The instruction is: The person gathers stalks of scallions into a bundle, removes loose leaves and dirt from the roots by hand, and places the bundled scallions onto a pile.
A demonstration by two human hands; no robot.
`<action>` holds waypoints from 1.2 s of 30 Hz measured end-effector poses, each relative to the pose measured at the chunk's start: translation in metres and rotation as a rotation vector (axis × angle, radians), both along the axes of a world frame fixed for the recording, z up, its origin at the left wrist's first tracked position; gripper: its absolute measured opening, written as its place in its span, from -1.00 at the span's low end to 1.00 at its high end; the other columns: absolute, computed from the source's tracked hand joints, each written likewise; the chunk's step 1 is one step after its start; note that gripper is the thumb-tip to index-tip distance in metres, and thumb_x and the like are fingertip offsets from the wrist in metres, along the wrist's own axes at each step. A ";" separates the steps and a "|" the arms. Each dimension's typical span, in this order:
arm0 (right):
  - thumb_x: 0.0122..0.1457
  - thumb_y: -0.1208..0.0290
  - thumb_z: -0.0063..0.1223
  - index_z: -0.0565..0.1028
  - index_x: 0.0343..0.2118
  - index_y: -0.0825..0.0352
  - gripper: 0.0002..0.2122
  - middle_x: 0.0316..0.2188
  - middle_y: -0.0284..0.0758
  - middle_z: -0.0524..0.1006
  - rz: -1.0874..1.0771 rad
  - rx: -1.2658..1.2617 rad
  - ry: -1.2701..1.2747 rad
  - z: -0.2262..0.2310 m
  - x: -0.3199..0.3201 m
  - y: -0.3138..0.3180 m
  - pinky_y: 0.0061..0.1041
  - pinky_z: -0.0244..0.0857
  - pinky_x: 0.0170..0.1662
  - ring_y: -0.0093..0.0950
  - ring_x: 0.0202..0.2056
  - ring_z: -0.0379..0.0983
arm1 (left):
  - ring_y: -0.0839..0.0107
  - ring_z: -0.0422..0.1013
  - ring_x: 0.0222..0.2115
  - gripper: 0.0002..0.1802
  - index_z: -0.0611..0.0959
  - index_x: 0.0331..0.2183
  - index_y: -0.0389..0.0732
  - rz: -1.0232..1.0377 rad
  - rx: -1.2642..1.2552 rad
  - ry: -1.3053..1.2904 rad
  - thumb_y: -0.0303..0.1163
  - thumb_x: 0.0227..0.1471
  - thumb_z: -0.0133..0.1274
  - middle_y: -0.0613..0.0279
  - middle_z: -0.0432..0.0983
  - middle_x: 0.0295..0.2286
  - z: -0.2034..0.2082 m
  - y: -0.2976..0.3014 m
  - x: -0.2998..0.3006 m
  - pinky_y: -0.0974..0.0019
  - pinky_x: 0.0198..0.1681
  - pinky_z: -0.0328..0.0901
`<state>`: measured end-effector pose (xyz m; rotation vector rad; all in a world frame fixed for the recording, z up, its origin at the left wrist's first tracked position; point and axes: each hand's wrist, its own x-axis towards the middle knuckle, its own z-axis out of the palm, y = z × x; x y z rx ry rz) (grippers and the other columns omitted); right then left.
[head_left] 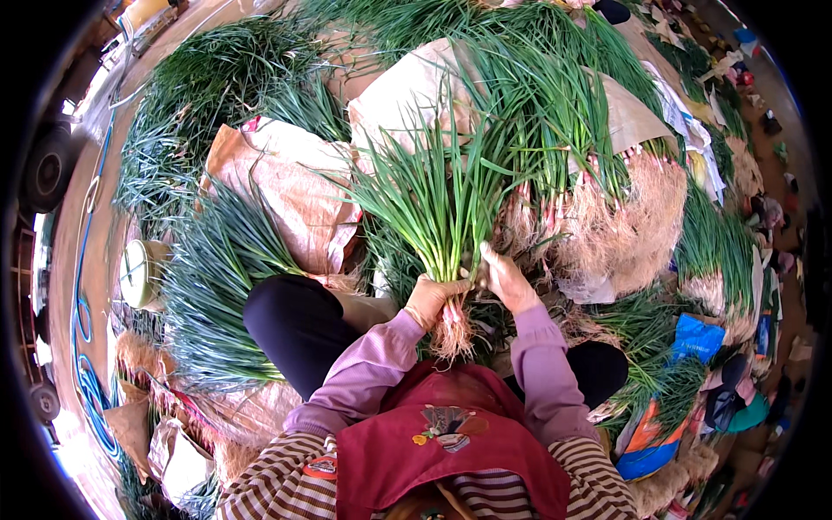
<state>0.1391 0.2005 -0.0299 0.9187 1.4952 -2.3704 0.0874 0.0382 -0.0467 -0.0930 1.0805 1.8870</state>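
Observation:
A bunch of green onions [442, 208] stands upright in front of me, its long green leaves fanning out away from me. My left hand [428, 300] is closed around the pale lower stems. Stringy roots [453, 334] hang below that grip, just above my red apron [442, 433]. On the bunch's right side, my right hand [511, 282] has its fingers curled in against the stems, with the thumb pointing up; part of those fingers is hidden.
Green onions with tangled roots [620, 225] lie ahead to the right. Another heap [217, 286] spreads beside my left knee [299, 325]. Tan sacking sheets [290, 191] cover some piles. Farther left are a round pale container [143, 273], a blue hose [91, 381] and a wheel [48, 169].

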 end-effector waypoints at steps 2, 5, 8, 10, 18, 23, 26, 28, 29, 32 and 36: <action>0.13 0.13 0.02 0.53 -0.33 0.30 -0.71 -0.45 -0.48 0.50 -0.116 0.174 0.241 -0.025 -0.013 0.004 -0.68 0.13 -0.49 -0.69 -0.56 0.27 | 0.51 0.40 -0.62 -0.82 0.60 -0.40 -0.27 -0.026 -0.029 0.036 -0.59 -0.18 0.19 0.29 0.50 -0.57 0.002 -0.002 0.002 0.44 -0.55 0.30; 0.12 0.37 0.05 0.54 -0.39 0.30 -0.88 -0.47 -0.47 0.51 -0.536 -0.063 0.062 -0.040 -0.024 -0.001 -0.69 0.13 -0.54 -0.70 -0.57 0.26 | 0.51 0.39 -0.63 -0.80 0.60 -0.41 -0.27 -0.015 -0.088 0.065 -0.59 -0.22 0.21 0.30 0.49 -0.58 -0.002 -0.008 0.004 0.43 -0.54 0.30; 0.14 0.41 -0.02 0.53 -0.36 0.33 -0.87 -0.48 -0.40 0.50 -0.495 0.073 -0.042 -0.038 -0.011 -0.017 -0.66 0.20 -0.48 -0.65 -0.53 0.30 | 0.51 0.39 -0.63 -0.80 0.59 -0.41 -0.28 0.036 -0.125 0.129 -0.61 -0.22 0.20 0.29 0.49 -0.58 -0.015 -0.014 0.004 0.44 -0.54 0.30; 0.12 0.43 -0.06 0.53 -0.36 0.35 -0.85 -0.43 -0.29 0.54 -0.005 0.592 -0.292 -0.056 0.000 -0.016 -0.46 0.31 -0.42 -0.48 -0.43 0.46 | 0.51 0.39 -0.63 -0.81 0.58 -0.42 -0.29 0.083 -0.139 0.183 -0.62 -0.22 0.18 0.28 0.49 -0.58 -0.020 -0.014 0.007 0.46 -0.55 0.30; 0.03 0.29 -0.05 0.57 -0.30 0.27 -0.75 -0.30 -0.18 0.55 1.229 1.197 -0.435 -0.093 0.066 -0.040 -0.32 0.37 -0.22 -0.25 -0.23 0.50 | 0.49 0.39 -0.68 -0.79 0.58 -0.37 -0.30 -0.019 -0.031 -0.063 -0.57 -0.18 0.18 0.24 0.51 -0.59 0.021 -0.021 -0.013 0.47 -0.62 0.27; -0.04 0.33 0.06 0.53 -0.26 0.34 -0.72 -0.29 -0.05 0.51 0.372 1.240 -0.340 -0.080 0.052 0.018 -0.33 0.34 -0.19 -0.15 -0.26 0.47 | 0.44 0.34 -0.83 -0.80 0.57 -0.40 -0.34 -0.042 -0.017 -0.066 -0.48 -0.13 0.20 0.23 0.43 -0.75 0.006 -0.022 -0.016 0.44 -0.78 0.23; -0.04 0.35 0.12 0.41 -0.10 0.40 -0.59 -0.14 -0.03 0.44 0.082 1.394 -0.147 -0.089 0.029 0.021 -0.33 0.33 -0.19 -0.14 -0.24 0.46 | 0.43 0.36 -0.81 -0.80 0.57 -0.39 -0.33 -0.018 -0.017 -0.074 -0.48 -0.14 0.20 0.22 0.45 -0.71 -0.003 -0.020 -0.016 0.43 -0.78 0.25; -0.06 0.44 0.16 0.29 0.03 0.38 -0.47 -0.13 0.00 0.43 0.039 1.136 -0.015 -0.114 0.023 0.019 -0.30 0.35 -0.18 -0.13 -0.22 0.45 | 0.37 0.39 -0.76 -0.79 0.56 -0.35 -0.34 0.005 0.059 -0.101 -0.51 -0.12 0.16 0.18 0.48 -0.61 0.004 -0.010 -0.014 0.38 -0.74 0.29; 0.01 0.42 0.07 0.41 -0.10 0.40 -0.64 -0.22 -0.01 0.47 0.231 1.281 -0.071 -0.118 0.016 -0.001 -0.32 0.37 -0.21 -0.14 -0.29 0.48 | 0.35 0.40 -0.74 -0.77 0.54 -0.32 -0.34 0.046 0.051 -0.122 -0.50 -0.11 0.14 0.17 0.48 -0.62 0.004 -0.019 -0.016 0.38 -0.72 0.31; 0.02 0.39 -0.15 0.54 -0.49 0.28 -0.82 -0.46 -0.12 0.54 0.913 1.369 -0.074 -0.175 0.042 -0.052 -0.30 0.39 -0.35 -0.24 -0.42 0.52 | 0.27 0.44 -0.69 -0.63 0.46 -0.20 -0.34 0.142 0.158 -0.095 -0.48 -0.12 0.13 0.06 0.47 -0.54 0.029 -0.031 -0.027 0.37 -0.71 0.35; -0.05 0.38 -0.06 0.54 -0.45 0.37 -0.81 -0.35 -0.07 0.53 0.970 1.143 -0.012 -0.239 0.098 -0.078 -0.28 0.35 -0.19 -0.15 -0.26 0.48 | 0.24 0.47 -0.66 -0.57 0.40 -0.20 -0.28 0.153 0.501 -0.011 -0.45 -0.17 0.15 0.11 0.43 -0.53 0.058 -0.046 -0.051 0.44 -0.72 0.37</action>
